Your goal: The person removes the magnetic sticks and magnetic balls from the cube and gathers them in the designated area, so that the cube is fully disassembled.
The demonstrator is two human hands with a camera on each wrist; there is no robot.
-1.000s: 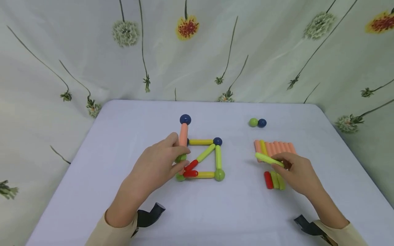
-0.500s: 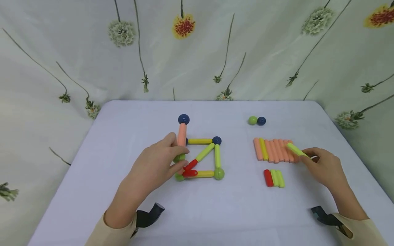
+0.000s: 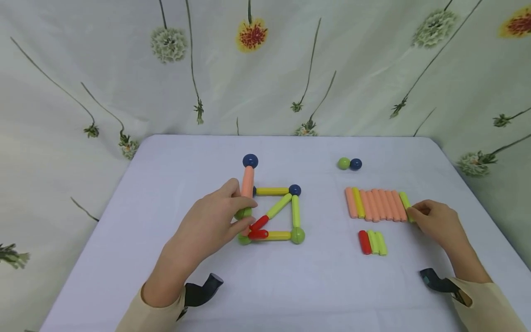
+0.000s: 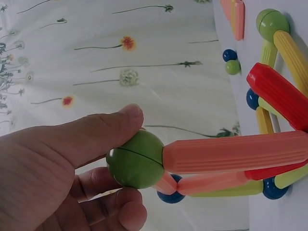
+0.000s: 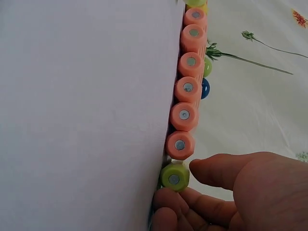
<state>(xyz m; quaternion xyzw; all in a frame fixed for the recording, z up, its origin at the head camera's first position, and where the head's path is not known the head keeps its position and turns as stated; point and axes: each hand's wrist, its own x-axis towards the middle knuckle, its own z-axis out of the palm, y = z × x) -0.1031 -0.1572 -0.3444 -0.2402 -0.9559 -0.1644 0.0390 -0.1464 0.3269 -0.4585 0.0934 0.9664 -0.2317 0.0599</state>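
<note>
My left hand (image 3: 213, 219) pinches the green ball (image 4: 137, 160) atop the pink stick (image 4: 236, 153), best held steady. My right hand (image 3: 437, 226) grips the green stick (image 3: 405, 200) ending the row (image 3: 381, 204); I should square it before letting go.

Free lane of table (image 3: 323, 276) between stick frame (image 3: 279, 206) and stick row (image 3: 378, 204), narrow gap between row and short sticks (image 3: 373, 242), left hand (image 3: 215, 216) blocking frame's left side, right hand (image 3: 437, 223) blocking row's right end
</note>
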